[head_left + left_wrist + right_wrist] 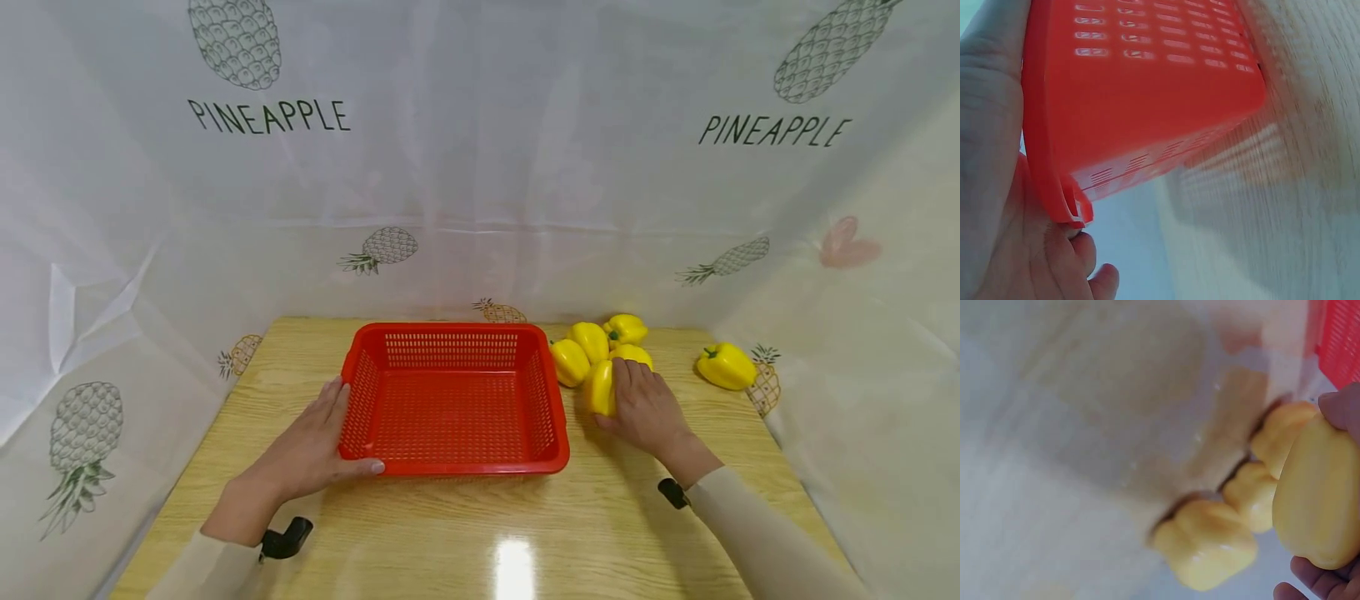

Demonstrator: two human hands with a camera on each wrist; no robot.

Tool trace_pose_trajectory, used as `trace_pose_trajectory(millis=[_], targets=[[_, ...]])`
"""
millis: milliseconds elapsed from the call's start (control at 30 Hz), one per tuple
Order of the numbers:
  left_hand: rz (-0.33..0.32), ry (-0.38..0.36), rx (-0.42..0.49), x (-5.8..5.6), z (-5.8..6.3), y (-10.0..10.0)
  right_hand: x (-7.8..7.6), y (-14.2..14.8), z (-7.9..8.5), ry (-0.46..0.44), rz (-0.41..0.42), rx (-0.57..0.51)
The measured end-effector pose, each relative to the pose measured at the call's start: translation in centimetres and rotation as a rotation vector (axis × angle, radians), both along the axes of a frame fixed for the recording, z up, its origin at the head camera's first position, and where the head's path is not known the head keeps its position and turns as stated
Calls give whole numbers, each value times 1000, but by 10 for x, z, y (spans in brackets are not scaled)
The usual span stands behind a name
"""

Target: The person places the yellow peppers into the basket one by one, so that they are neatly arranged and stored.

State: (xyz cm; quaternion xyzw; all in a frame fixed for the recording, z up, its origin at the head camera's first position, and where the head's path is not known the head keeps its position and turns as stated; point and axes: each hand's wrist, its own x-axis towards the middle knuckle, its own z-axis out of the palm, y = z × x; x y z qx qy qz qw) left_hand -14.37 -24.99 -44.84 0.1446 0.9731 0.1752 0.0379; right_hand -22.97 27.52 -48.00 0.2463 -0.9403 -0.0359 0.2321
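A red plastic basket [450, 468] with slotted walls stands on the table, and nothing lies in it. My left hand [307, 454] holds its left front corner, thumb along the front rim and fingers at the left side; the left wrist view shows fingertips curled under the rim [1035, 125]. To the right of the basket, my right hand [648, 412] grips a yellow bell pepper [601, 388] between thumb and fingers. In the right wrist view this pepper [1316, 494] appears large, with several other yellow peppers [1207, 544] behind it.
Several yellow bell peppers [570, 362] cluster beside the basket's back right corner. Another pepper [727, 367] lies alone near the table's right edge. A white pineapple-print sheet [480, 167] hangs behind and along both sides of the wooden table [420, 533].
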Motion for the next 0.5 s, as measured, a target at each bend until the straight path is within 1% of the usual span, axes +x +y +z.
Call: trace_pose_trajectory(millis=[267, 500], targets=[[-32, 15, -32, -3, 2, 0, -15, -7, 26, 94, 66, -6], [-38, 22, -52, -6, 4, 5, -26, -18, 46, 103, 93, -29]])
